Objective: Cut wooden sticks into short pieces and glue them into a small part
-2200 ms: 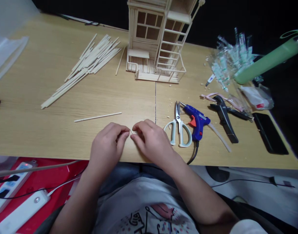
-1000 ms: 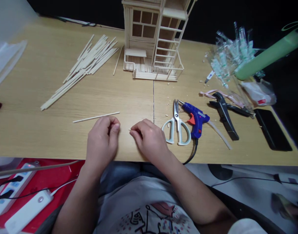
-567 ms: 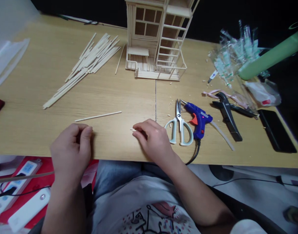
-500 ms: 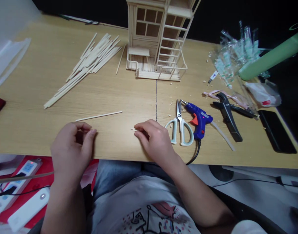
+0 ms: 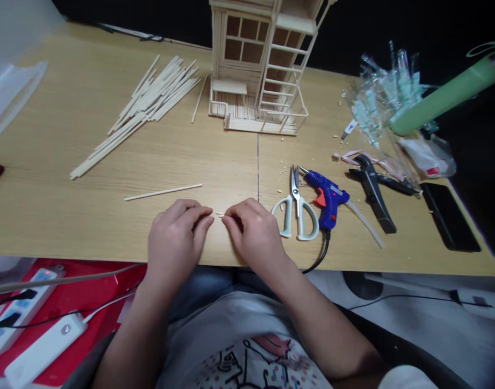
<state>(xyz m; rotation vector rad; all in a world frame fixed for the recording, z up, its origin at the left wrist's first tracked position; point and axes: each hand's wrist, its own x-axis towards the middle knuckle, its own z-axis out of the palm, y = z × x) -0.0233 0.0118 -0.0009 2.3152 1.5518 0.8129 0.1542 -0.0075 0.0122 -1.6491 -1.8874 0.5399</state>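
L hand (image 5: pixel 175 237) & R hand (image 5: pixel 253 232) low on desk, fingers curled, not spread, tips facing each other, small gap between. No clear pinch; can't tell if either holds anything. Tiny pale wood sliver (image 5: pixel 219 215) lies in that gap, just by R fingertips (image 5: pixel 226 218), apparently on desktop. Loose thin wood stick (image 5: pixel 163 192) just above L hand, apart from it. R of R hand: white-handled scissors (image 5: pixel 296 208), blades up, then blue hot glue gun (image 5: pixel 327 199), cord running off desk edge; translucent glue stick (image 5: pixel 364 222) beside. Further out: stick pile (image 5: pixel 150 100) on light-wood desk (image 5: pixel 48 162); stick-built model house (image 5: pixel 239 59) w/ ladder (image 5: pixel 282 70), top edge cut off by frame.
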